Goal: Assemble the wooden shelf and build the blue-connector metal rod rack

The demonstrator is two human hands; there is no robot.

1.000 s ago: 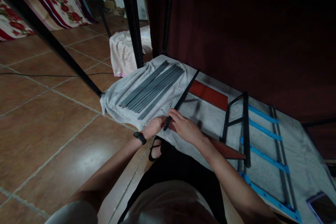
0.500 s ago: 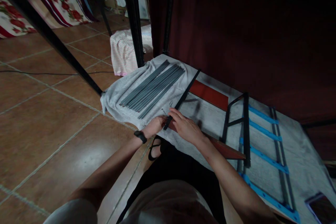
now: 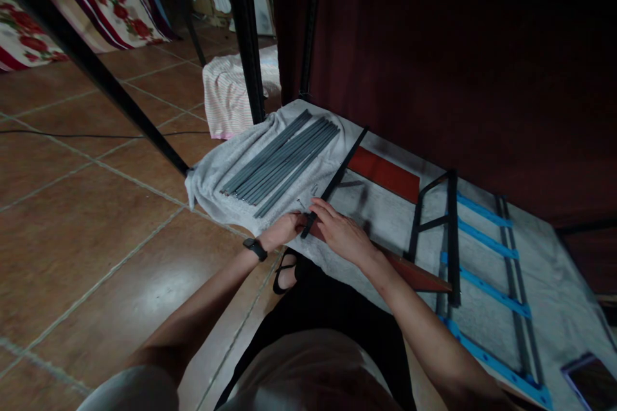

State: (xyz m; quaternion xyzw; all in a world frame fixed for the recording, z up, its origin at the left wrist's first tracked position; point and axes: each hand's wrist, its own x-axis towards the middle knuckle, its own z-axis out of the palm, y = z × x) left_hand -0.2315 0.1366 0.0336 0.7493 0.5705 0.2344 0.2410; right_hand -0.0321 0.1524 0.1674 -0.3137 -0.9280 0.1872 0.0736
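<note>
My left hand [image 3: 285, 229] and my right hand [image 3: 340, 233] meet at the near end of a long black metal bar [image 3: 337, 174] that runs away over a grey cloth [image 3: 216, 173]. Both hands are closed about that end, where the bar joins a red-brown board [image 3: 409, 273]; what the fingertips pinch is too small to make out. My left wrist carries a black watch [image 3: 254, 248]. A few small screws [image 3: 308, 196] lie on the cloth just beyond the hands. A bundle of several grey metal rods [image 3: 282, 164] lies to the left of the bar.
A black frame with blue-taped rungs [image 3: 482, 257] lies to the right. A second red panel [image 3: 385, 174] rests behind the bar. Black upright posts [image 3: 243, 32] and a slanted black strut [image 3: 96, 74] rise from the tiled floor. A phone [image 3: 590, 382] sits bottom right.
</note>
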